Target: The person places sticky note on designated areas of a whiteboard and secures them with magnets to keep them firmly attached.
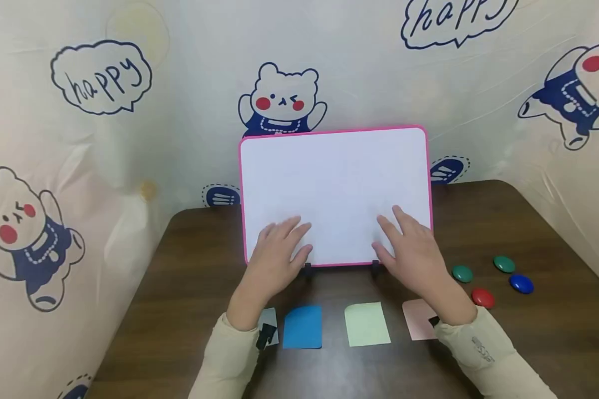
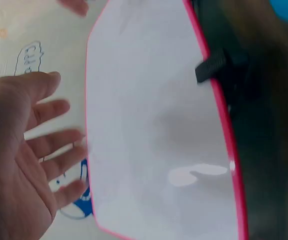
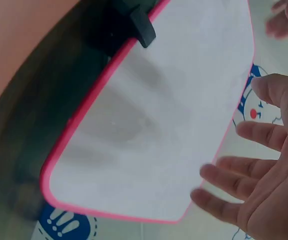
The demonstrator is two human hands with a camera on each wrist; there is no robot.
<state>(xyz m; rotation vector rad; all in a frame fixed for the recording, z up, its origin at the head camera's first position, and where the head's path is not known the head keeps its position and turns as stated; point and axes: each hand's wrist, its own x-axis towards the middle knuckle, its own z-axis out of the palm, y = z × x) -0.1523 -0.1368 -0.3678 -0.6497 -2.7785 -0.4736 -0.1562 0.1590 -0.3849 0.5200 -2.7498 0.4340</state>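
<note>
A whiteboard (image 1: pixel 334 188) with a pink rim leans upright at the back of the table, its lower edge in black clips (image 1: pixel 375 268). In the head view my left hand (image 1: pixel 278 255) is in front of the board's lower left part, fingers spread. My right hand (image 1: pixel 410 249) hovers likewise before the lower right part. Both wrist views show the left hand (image 2: pixel 28 150) and the right hand (image 3: pixel 264 165) with loosely extended fingers and nothing in them, apart from the board's face.
Near the front lie a blue sticky note (image 1: pixel 302 327), a pale green one (image 1: pixel 367 324), a pink one (image 1: pixel 418 320) and a light one (image 1: pixel 269 326) partly under the left wrist. Green, red (image 1: pixel 482 297) and blue (image 1: pixel 521 283) round magnets sit at right on the brown table (image 1: pixel 189 310).
</note>
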